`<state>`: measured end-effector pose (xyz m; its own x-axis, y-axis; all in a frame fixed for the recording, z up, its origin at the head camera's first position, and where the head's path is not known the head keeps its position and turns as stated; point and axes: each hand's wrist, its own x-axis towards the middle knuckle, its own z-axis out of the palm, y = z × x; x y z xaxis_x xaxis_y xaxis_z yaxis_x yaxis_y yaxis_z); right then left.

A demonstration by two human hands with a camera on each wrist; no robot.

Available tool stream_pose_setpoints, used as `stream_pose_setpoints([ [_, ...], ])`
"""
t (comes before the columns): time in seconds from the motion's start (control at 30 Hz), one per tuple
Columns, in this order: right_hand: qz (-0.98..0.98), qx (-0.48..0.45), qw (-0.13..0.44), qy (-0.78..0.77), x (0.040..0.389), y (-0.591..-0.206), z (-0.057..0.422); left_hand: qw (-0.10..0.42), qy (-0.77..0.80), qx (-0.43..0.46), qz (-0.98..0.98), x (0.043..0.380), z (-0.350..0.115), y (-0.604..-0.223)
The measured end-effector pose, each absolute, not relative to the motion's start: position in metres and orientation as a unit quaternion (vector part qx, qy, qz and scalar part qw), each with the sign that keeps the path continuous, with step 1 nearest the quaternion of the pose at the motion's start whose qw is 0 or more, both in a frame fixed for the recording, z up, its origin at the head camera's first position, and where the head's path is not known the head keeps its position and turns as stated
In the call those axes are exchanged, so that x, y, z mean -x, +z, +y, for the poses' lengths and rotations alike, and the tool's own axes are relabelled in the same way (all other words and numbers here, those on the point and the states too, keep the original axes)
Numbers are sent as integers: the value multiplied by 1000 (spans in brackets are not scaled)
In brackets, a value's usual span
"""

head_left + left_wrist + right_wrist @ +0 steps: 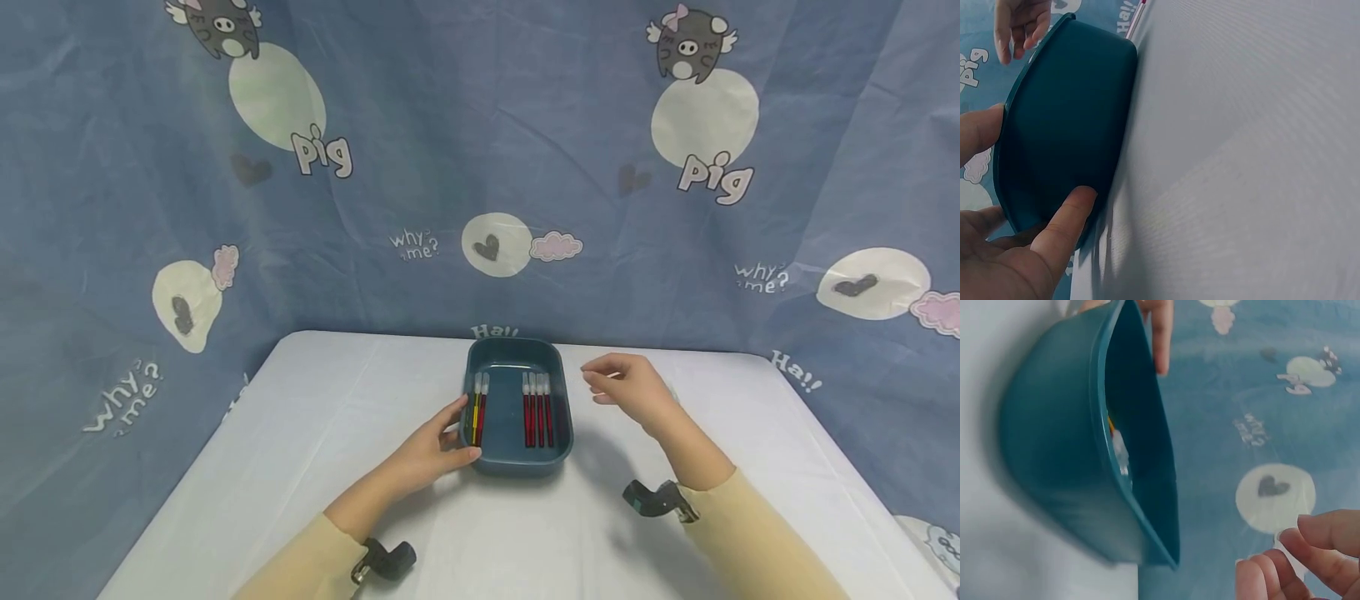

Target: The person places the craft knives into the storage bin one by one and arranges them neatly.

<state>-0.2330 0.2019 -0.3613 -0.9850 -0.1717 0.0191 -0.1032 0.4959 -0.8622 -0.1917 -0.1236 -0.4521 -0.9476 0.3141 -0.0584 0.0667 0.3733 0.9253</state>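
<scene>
A dark teal plastic tray (517, 462) stands on the white-covered table. Along its left inner side lie a yellow pen (476, 417) and a red pen (482, 417), both with clear caps. Several red pens (540, 417) lie side by side at the right. My left hand (423, 458) holds the tray's near left corner, fingers at the rim and thumb low on the outer wall. To the right of the tray, my right hand (630, 387) hovers above the table with loosely bent fingers. Nothing shows between its thumb and fingertips (1291, 540).
A thin red and whitish stick-like thing (1137, 20) lies on the table (315, 433) beyond the tray in the left wrist view. Behind the table hangs a blue printed cloth (420, 167). A dark wrist camera (656, 500) is strapped at each sleeve.
</scene>
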Motion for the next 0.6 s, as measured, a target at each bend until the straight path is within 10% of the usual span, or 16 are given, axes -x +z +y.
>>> stream_pose_setpoints([
  [0.6, 901, 54, 7, -431, 227, -376, 286, 115, 562, -126, 810, 193, -123, -453],
])
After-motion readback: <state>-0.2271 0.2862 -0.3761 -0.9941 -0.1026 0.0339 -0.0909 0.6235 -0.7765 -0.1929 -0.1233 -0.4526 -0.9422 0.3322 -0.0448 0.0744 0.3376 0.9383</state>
